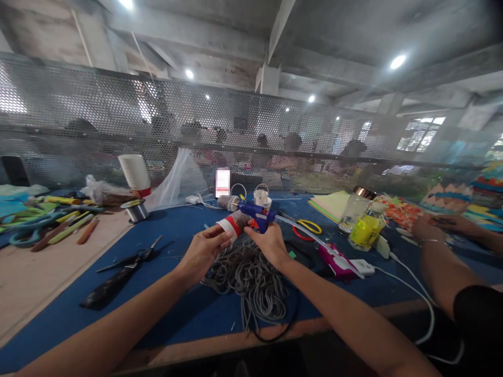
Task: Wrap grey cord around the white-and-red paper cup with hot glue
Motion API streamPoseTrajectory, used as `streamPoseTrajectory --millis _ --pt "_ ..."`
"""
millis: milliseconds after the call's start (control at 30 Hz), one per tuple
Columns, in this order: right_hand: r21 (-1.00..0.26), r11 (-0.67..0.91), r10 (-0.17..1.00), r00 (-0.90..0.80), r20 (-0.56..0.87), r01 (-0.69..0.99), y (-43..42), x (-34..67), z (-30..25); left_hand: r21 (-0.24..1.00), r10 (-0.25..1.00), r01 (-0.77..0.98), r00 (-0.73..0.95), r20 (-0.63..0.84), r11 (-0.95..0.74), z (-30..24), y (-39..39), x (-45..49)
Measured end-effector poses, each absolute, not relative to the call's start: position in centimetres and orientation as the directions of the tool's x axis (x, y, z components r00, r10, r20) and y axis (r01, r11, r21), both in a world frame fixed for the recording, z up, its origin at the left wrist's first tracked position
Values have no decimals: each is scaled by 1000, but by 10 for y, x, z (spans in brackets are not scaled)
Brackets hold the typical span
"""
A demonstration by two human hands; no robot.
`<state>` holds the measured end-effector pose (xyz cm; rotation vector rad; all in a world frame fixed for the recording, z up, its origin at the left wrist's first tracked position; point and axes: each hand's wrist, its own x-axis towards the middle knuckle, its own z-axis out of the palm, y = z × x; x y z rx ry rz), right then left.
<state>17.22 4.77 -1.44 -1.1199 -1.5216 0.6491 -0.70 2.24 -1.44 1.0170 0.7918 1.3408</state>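
Paper cup (234,225) sits tilted above the heaped grey cord (253,283), its white end pinched by the left hand (207,245), long axis slanting rightward to the cord-wrapped end; the nearer right hand (270,240) clasps the glue gun (260,212) just beside it.

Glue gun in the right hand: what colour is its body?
The glue gun has a dark blue body, seen in the head view.

Bare forearms (137,314) angled inward, left hand (201,252) and right hand (270,242) curled, close together
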Motion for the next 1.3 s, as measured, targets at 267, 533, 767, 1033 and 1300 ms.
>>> streamPoseTrajectory --millis 267,533,767,1033,1300 --pt "-817 442 885 -32 464 371 48 177 -12 961 974 -173 27 225 -217 -13 22 -12" --pt "-845 426 901 -63 430 323 49 181 -12 903 923 205 8 384 -377 -15 25 -19" --pt "-775 553 814 1 581 307 53 182 -14 882 931 301 63 361 -362 -21 26 -21" --pt "-727 575 788 -15 615 376 54 187 -9 906 937 240 133 324 -348 -19 24 -20" --pt "-586 583 728 -43 684 563 61 193 -16 925 943 191 119 310 -328 -16 21 -20"
